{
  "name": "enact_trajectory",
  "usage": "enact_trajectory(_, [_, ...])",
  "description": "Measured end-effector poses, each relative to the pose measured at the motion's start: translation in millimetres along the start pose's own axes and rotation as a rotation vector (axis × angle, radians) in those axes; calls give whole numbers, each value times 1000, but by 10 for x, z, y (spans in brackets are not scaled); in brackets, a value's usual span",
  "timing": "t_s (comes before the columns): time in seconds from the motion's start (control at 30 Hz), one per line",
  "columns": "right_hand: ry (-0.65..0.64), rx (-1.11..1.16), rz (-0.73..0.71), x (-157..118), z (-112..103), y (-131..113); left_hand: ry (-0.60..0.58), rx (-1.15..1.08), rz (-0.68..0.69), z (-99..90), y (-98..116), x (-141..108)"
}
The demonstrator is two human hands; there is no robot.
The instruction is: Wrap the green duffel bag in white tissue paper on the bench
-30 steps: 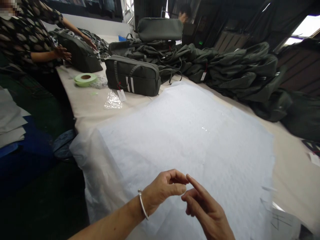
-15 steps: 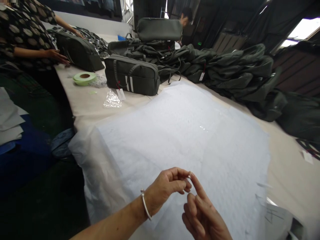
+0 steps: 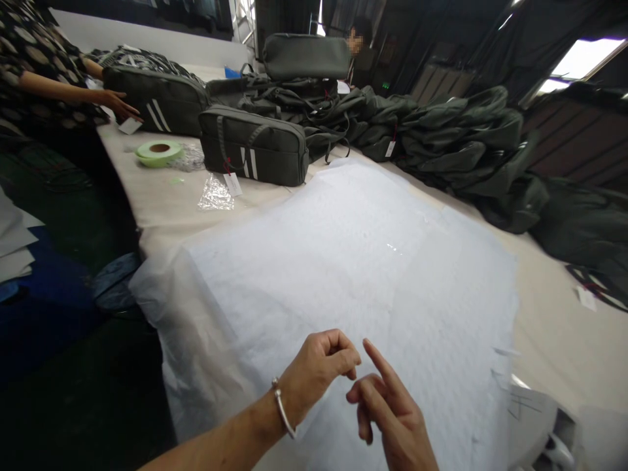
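My left hand (image 3: 321, 366), with a silver bracelet at the wrist, has its fingers curled together over the white sheets (image 3: 314, 261); anything between the fingertips is too small to make out. Just to its right is my right hand (image 3: 392, 405), index finger stretched out and the other fingers loosely bent, with nothing visible in it. The two hands are slightly apart. A dark green bag (image 3: 252, 147) with two white stripes and a tag stands upright beyond the sheets.
A green tape roll (image 3: 159, 153) and clear plastic (image 3: 216, 193) lie at the left. A person's hand (image 3: 118, 103) is beside another striped bag (image 3: 159, 101). Piled dark green bags (image 3: 441, 137) line the back and right. A grey-white object (image 3: 532, 418) sits at lower right.
My hands have parted at the fingertips, and my left fingers have curled closed. At the left, the other person has turned the far bag so its white stripes show.
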State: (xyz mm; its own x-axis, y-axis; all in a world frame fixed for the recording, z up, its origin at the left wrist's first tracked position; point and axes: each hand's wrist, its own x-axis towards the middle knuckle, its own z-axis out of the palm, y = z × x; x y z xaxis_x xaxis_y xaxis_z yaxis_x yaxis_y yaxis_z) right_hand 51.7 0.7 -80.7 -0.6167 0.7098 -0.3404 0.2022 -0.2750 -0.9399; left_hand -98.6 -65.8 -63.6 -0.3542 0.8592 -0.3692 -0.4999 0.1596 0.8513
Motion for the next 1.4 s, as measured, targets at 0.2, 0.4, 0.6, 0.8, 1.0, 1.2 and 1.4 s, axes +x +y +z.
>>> enact_trajectory(0.2, [-136, -996, -939, 259, -496, 246, -169, 7, -132, -156, 198, -75])
enact_trajectory(0.4, [-217, -1226, -1097, 384, -565, 322, -255, 247, -232, -320, 180, -1])
enact_trajectory(0.6, [-342, -1235, -1051, 444, -644, 504, -359, 386, -307, -481, 432, 175])
enact_trajectory(0.8, [-114, -343, -191, 450, -363, 514, -515, 406, -310, -554, 859, 291])
enact_trajectory(1.0, [-341, 621, 160, 432, 245, 130, -639, 388, -279, -576, 858, 410])
enact_trajectory(1.2, [-331, 760, 178, 473, 374, 109, -709, 497, -231, -631, 789, 502])
enact_trajectory(1.4, [-348, 850, 152, 553, 415, 203, -776, 660, -59, -654, 864, 537])
